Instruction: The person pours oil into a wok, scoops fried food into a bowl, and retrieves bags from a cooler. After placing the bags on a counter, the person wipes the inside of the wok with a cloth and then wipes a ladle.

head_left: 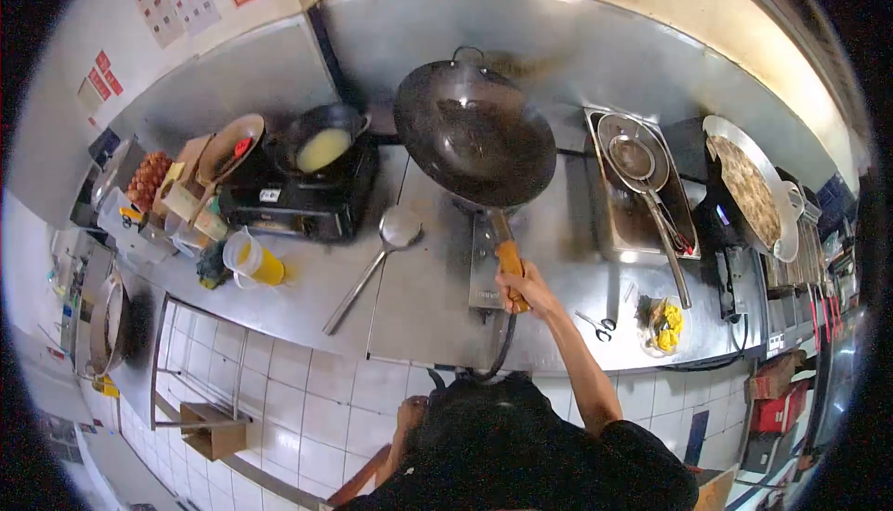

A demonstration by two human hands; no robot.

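My right hand is wrapped round the wooden handle of a large dark wok. The wok is tilted, its inside facing me, over a burner on the steel counter; a thin sheen shows on its bottom. Down by my waist, my left hand is closed beside a dark curved piece; what it holds, if anything, I cannot make out. Left of the wok, a long-handled ladle lies on the counter. To the right of the handle are scissors and a bowl of yellow pieces.
A small pan with pale yellow liquid sits on a black portable stove. Near it stands a jug of yellow liquid. At right are a strainer over a metal tray and a wide pan of brownish oil.
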